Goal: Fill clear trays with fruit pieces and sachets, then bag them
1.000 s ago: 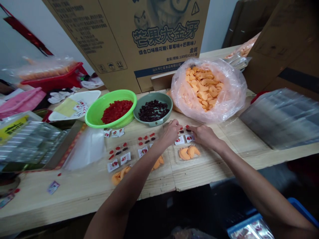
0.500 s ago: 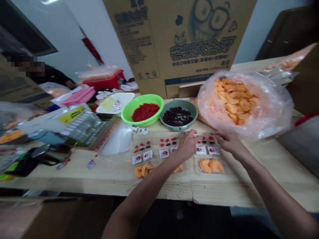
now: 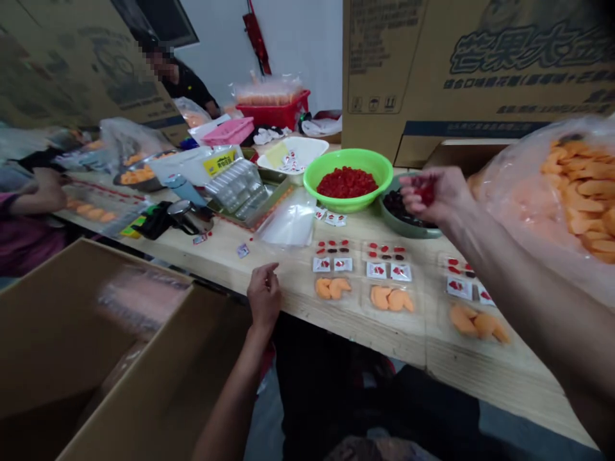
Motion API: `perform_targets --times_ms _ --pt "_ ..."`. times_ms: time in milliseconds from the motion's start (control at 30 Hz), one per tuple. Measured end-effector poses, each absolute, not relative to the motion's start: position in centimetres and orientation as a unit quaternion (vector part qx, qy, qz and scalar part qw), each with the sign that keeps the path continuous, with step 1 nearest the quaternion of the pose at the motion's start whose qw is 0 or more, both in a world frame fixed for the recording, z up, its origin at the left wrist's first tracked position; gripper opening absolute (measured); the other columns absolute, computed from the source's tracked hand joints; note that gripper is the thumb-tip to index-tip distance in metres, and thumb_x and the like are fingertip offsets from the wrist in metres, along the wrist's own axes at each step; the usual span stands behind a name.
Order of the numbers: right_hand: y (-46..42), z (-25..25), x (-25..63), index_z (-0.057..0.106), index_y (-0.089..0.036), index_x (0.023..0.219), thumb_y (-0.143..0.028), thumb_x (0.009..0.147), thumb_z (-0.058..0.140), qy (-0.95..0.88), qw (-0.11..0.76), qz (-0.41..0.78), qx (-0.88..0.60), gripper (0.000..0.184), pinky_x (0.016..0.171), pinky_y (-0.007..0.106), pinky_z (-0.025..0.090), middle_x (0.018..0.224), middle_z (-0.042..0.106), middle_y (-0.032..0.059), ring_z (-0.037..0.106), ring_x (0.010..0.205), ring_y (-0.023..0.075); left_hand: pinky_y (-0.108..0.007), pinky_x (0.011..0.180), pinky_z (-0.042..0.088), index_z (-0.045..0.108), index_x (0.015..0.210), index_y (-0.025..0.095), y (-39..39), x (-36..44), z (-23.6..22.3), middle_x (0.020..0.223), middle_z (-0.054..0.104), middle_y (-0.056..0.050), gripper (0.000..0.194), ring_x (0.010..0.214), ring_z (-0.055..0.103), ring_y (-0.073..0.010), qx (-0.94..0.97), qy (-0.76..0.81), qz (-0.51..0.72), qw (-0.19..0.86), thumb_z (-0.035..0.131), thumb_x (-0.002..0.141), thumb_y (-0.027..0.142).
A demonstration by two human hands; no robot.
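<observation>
My right hand point(image 3: 439, 195) is closed on some red dried fruit pieces point(image 3: 425, 194), held over the grey-green bowl point(image 3: 416, 228) of dark dried fruit. Left of it stands the bright green bowl point(image 3: 314, 186), filled with more red fruit point(image 3: 346, 183). Near the table's front edge is my left hand point(image 3: 265, 294), its fingers loosely bent and nothing visible in them. Three clear plastic trays lie in a row: a left tray point(image 3: 332, 272), a middle tray point(image 3: 391, 282) and a right tray point(image 3: 475, 301). They hold red and dark fruit, small white sachets and orange crisps; my right forearm partly covers the right one.
A large bag of orange crisps point(image 3: 586, 192) stands at the right. Clear bags point(image 3: 291, 221) and stacked empty trays point(image 3: 235, 186) lie on the left. An open carton point(image 3: 158, 339) sits below, left of the table. Two other people are farther left.
The view has swung left. My hands have parted from the trays: the right is now over the grey-green bowl with red fruit, the left by the table's front edge.
</observation>
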State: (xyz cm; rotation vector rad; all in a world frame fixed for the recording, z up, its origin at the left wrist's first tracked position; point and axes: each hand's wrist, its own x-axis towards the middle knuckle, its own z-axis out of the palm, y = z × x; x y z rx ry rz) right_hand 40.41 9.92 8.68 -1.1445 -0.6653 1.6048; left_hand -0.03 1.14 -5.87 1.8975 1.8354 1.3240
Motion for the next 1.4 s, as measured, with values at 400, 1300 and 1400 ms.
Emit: perform_targets --times_ms 400,1300,1400 --pt "14.6 10.5 32.9 0.065 -0.009 0.109 -0.034 0.102 0.037 -0.478 0.453 0.509 -0.553 0.038 0.104 0.041 0.040 0.135 0.060 0.0139 0.055 0.123 0.0203 -0.037 0.092 0.051 0.067 0.106 0.017 -0.4 0.1 -8.7 0.104 0.063 -0.010 0.026 0.099 0.062 -0.0212 0.696 0.597 0.394 0.059 0.044 0.093 0.015" --pt "-2.8 -1.5 24.9 0.065 -0.016 0.107 -0.019 0.089 0.051 -0.811 0.044 0.100 -0.574 0.023 0.083 0.043 0.034 0.106 0.058 0.0166 0.048 0.101 0.0324 -0.036 0.079 0.054 0.064 0.100 0.019 -1.3 6.1 -3.1 0.102 0.053 -0.005 0.028 0.086 0.060 -0.0198 0.762 0.593 0.178 0.191 0.074 0.078 0.034" --pt "-2.7 -1.8 24.8 0.064 -0.017 0.111 -0.017 0.087 0.052 -0.807 0.031 0.095 -0.582 0.027 0.081 0.042 0.032 0.108 0.058 0.0173 0.048 0.100 0.0322 -0.035 0.082 0.054 0.065 0.103 0.020 -1.4 5.9 -3.6 0.104 0.052 -0.004 0.026 0.086 0.060 -0.0180 0.765 0.583 0.186 0.202 0.071 0.079 0.027"
